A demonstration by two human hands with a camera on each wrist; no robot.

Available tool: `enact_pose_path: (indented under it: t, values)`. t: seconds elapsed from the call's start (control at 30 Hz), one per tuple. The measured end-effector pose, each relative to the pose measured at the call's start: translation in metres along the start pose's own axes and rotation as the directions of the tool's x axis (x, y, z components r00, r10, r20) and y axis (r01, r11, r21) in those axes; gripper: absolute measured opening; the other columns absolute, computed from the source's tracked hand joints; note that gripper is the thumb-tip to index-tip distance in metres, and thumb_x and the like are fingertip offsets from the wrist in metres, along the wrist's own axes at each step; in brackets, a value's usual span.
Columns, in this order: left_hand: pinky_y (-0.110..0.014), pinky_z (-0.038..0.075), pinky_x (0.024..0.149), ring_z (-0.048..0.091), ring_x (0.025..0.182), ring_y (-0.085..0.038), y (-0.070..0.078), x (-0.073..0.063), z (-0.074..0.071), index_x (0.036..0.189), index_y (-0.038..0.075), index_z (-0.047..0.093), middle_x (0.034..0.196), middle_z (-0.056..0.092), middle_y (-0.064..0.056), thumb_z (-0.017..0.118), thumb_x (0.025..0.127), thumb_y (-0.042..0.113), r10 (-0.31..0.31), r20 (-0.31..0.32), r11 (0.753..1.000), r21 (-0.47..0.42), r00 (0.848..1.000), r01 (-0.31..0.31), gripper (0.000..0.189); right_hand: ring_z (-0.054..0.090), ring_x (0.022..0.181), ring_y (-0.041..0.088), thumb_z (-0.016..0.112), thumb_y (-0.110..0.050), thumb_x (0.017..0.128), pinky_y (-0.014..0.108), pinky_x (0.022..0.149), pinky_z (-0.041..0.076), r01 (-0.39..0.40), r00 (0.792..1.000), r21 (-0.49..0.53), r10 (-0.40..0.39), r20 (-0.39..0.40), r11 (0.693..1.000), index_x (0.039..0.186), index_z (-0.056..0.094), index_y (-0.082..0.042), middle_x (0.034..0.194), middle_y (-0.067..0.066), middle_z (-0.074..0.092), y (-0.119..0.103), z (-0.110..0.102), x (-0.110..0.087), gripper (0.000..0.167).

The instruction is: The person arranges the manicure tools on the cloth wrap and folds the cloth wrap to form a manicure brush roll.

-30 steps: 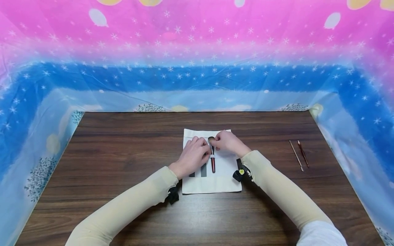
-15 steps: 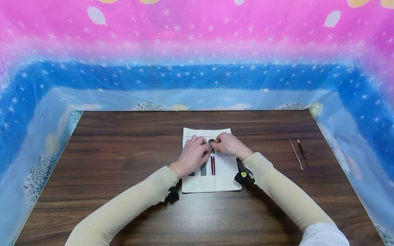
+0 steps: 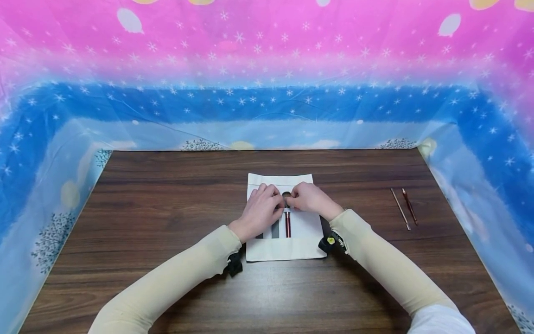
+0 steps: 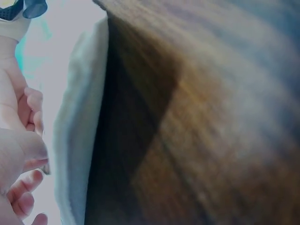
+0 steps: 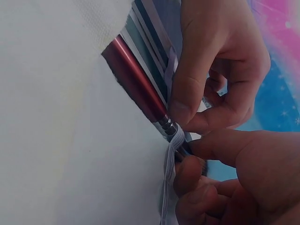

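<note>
A makeup brush [image 3: 288,225] with a glossy red handle lies on a white fabric brush roll [image 3: 286,251], its handle end at the edge of the near folded pocket. In the right wrist view the red handle [image 5: 136,77] slips behind that fabric fold, and a white elastic band [image 5: 177,137] loops over the brush's metal collar. My right hand [image 3: 312,200] pinches the brush near its dark bristles, which are mostly covered by fingers. Thumb and forefinger of my left hand [image 3: 263,211] pinch at the elastic band beside the collar.
Dark grey flat strips [image 3: 275,229] show in the roll left of the brush. Two thin copper-coloured tools [image 3: 404,208] lie on the wooden table [image 3: 167,195] at the right. A patterned cloth [image 3: 267,104] encloses the table's back and sides.
The brush has slid toward the near side through the elastic band, its handle end reaching the pocket fold. My right hand has moved slightly nearer with it; the left hand has stayed in place.
</note>
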State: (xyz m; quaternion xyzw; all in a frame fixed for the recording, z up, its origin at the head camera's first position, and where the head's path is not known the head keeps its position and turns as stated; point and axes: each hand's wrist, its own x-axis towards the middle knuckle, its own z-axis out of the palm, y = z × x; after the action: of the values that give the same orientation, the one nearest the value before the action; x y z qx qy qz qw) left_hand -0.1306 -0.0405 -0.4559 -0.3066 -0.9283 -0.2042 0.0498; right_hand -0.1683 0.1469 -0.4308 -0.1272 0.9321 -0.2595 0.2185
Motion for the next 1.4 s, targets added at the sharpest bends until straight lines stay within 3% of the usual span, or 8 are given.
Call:
enact_pose_path:
  t: [0.33,0.5,0.8,1.13,1.4]
  values:
    - [-0.044,0.043,0.085,0.05,0.096,-0.026,-0.001,-0.002,0.0,0.09,0.016,0.074,0.111,0.062,-0.005,0.069,0.1,0.014,0.006,0.002,1.0,0.019,1.0,-0.006,0.011,0.045,0.056,0.013,0.061,-0.028,0.104,0.027,0.057,0.035,0.012,1.0,-0.008,-0.012,-0.006,1.0,0.073,0.067,-0.01,0.062,-0.001,0.06,0.004,0.003,-0.002,0.037]
    - [-0.045,0.046,0.085,0.052,0.094,-0.026,-0.001,-0.003,0.003,0.09,0.016,0.071,0.108,0.063,-0.006,0.07,0.099,0.013,0.036,-0.019,0.999,0.025,0.999,-0.036,0.01,0.05,0.061,0.015,0.061,-0.035,0.104,0.029,0.059,0.039,0.021,1.0,-0.001,-0.021,-0.014,1.0,0.087,0.072,-0.01,0.073,0.0,0.067,0.011,-0.001,-0.007,0.032]
    - [-0.044,0.046,0.081,0.051,0.089,-0.024,0.003,-0.003,0.002,0.096,0.016,0.071,0.101,0.062,-0.005,0.069,0.099,0.013,0.042,-0.021,0.999,-0.008,0.999,-0.042,0.005,0.06,0.069,0.015,0.061,-0.029,0.104,0.032,0.064,0.048,0.08,0.993,-0.001,-0.08,-0.089,0.997,0.103,0.074,-0.006,0.083,0.002,0.071,0.029,-0.014,-0.02,0.026]
    - [-0.043,0.041,0.076,0.052,0.087,-0.025,0.009,0.001,0.004,0.102,0.015,0.074,0.099,0.062,-0.005,0.065,0.101,0.013,0.073,-0.027,0.997,-0.005,0.997,-0.074,0.009,0.059,0.071,0.015,0.062,-0.027,0.104,0.035,0.068,0.048,0.086,0.983,0.017,-0.082,-0.167,0.996,0.102,0.073,-0.009,0.084,0.0,0.069,0.063,-0.031,-0.048,0.021]
    - [-0.042,0.042,0.076,0.054,0.09,-0.027,0.012,0.003,0.003,0.106,0.014,0.077,0.101,0.063,-0.006,0.065,0.101,0.012,0.086,-0.028,0.996,-0.01,0.996,-0.087,0.014,0.061,0.072,0.016,0.061,-0.027,0.105,0.036,0.069,0.048,0.01,0.98,0.008,-0.008,-0.198,1.0,0.105,0.073,-0.006,0.082,0.001,0.069,0.103,-0.05,-0.07,0.023]
